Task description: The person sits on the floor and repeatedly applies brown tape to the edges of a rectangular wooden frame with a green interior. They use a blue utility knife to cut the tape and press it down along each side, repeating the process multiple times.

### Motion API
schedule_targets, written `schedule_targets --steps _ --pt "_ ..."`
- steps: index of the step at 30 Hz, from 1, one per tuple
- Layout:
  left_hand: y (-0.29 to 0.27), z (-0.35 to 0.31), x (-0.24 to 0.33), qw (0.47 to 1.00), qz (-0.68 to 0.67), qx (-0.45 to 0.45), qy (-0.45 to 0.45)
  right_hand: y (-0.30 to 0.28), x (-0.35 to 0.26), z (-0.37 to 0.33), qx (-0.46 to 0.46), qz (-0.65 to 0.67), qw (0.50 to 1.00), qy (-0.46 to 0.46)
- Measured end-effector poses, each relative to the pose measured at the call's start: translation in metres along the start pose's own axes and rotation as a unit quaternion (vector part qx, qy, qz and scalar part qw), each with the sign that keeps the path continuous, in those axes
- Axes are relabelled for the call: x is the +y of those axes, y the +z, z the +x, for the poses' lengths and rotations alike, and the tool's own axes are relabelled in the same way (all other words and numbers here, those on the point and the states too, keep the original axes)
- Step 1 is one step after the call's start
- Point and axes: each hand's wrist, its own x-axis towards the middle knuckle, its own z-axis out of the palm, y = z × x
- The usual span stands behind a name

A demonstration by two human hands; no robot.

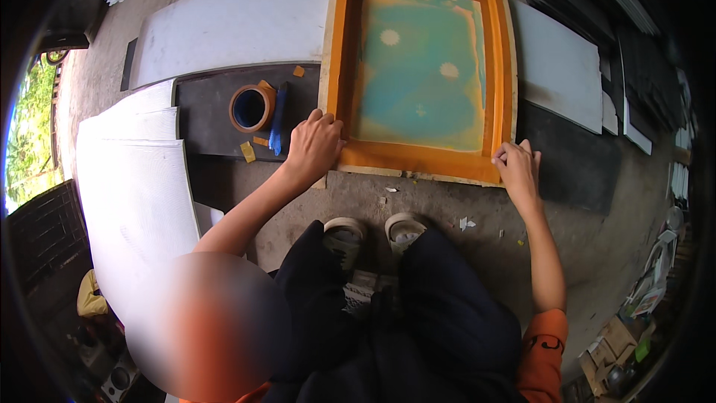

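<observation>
Screen-printing frame (421,71) laid flat on the concrete floor (418,201), orange-taped border up, teal mesh facing the camera, directly ahead of the two shoes (377,235). Flat placement probably chosen to keep the mesh level and the near rail within reach of both arms. Left hand (313,145) set on the near-left corner of the frame, fingers curled and pressed down over the tape, closed on the edge rather than wrapped around it. Right hand (516,164) at the near-right corner, fingertips pinched together on the tape; not clear whether a loose tape end is held. Frame thus spanned between both hands, its near rail just beyond the knuckles, its far rail well apart from them. Roll of orange tape (251,107) and blue-handled tool (279,118) parked on the dark board (216,130) just left of the left hand, likely for quick pickup. White sheets (130,179) stacked further left; white panel (556,67) right of the frame.
</observation>
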Motion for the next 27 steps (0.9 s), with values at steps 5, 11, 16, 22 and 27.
schedule_targets --steps 5,11,16,22,27 --pt "-0.002 0.013 -0.007 1.000 0.028 -0.003 0.004 0.005 -0.003 0.006 0.048 -0.028 0.997 -0.062" --pt "0.006 0.018 -0.006 0.999 0.048 0.000 0.022 0.015 0.000 0.010 0.071 -0.056 0.991 -0.098" --pt "0.010 0.022 -0.003 0.995 0.089 -0.014 0.029 0.022 0.001 0.013 0.070 -0.096 0.986 -0.117" --pt "0.017 0.029 0.000 0.989 0.141 -0.036 0.031 0.028 0.001 0.018 0.076 -0.090 0.984 -0.137" --pt "0.017 0.030 0.003 0.985 0.160 -0.052 0.031 0.032 0.002 0.020 0.054 -0.113 0.984 -0.125"
